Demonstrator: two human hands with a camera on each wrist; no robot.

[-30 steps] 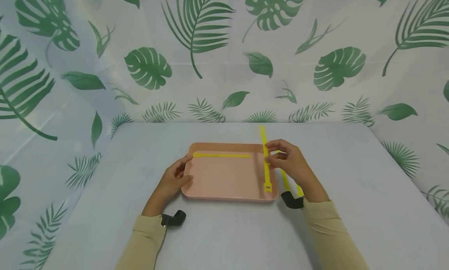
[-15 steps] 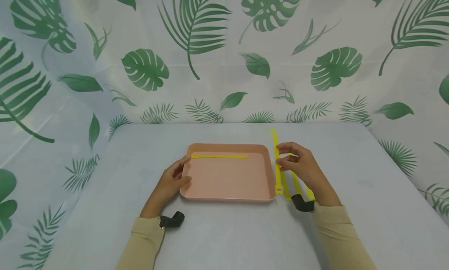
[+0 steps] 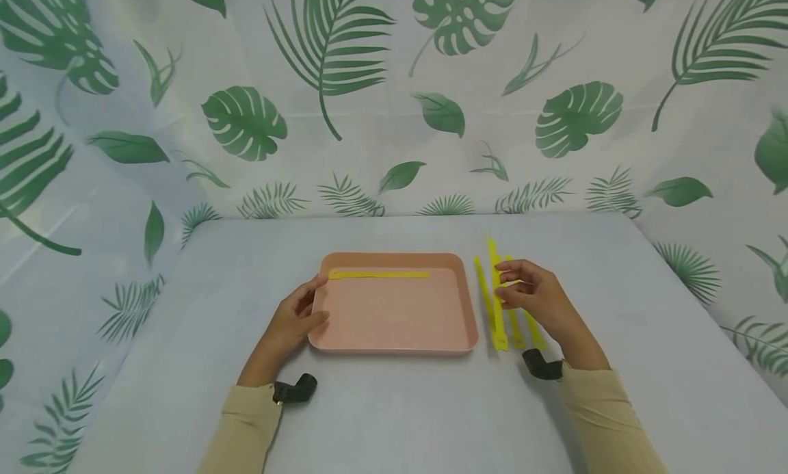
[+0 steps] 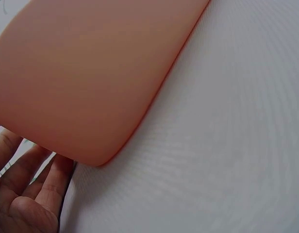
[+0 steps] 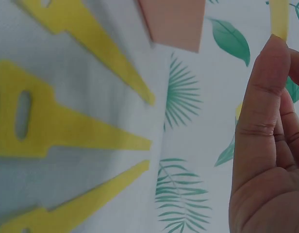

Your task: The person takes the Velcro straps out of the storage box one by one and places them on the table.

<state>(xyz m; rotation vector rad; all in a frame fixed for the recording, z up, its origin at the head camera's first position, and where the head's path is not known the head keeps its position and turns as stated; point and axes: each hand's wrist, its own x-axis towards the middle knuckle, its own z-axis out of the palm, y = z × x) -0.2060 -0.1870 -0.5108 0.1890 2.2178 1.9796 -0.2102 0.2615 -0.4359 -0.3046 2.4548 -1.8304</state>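
Note:
A pink tray [image 3: 394, 317] lies on the table, with a yellow strap-type cable tie [image 3: 382, 275] stretched along its far side. My left hand [image 3: 289, 327] grips the tray's left edge, thumb nearer me and fingers farther along. In the left wrist view the fingers [image 4: 55, 187] sit against the tray's rim. Right of the tray, my right hand [image 3: 532, 293] pinches another yellow cable tie [image 3: 499, 327] between thumb and fingertips, its slotted head pointing toward me. The right wrist view shows only a short piece of this held tie [image 5: 279, 19] above the thumb.
Three more yellow cable ties lie fanned out under the right hand; one slotted tie [image 5: 91, 128] shows in the middle of the right wrist view. A white cloth with green leaves [image 3: 369, 118] hangs behind the table [image 3: 394, 419].
The right hand has carried its cable tie rightward from over the tray's right side to above the loose ties, and lower. The left hand stays on the tray; the head view has shifted slightly.

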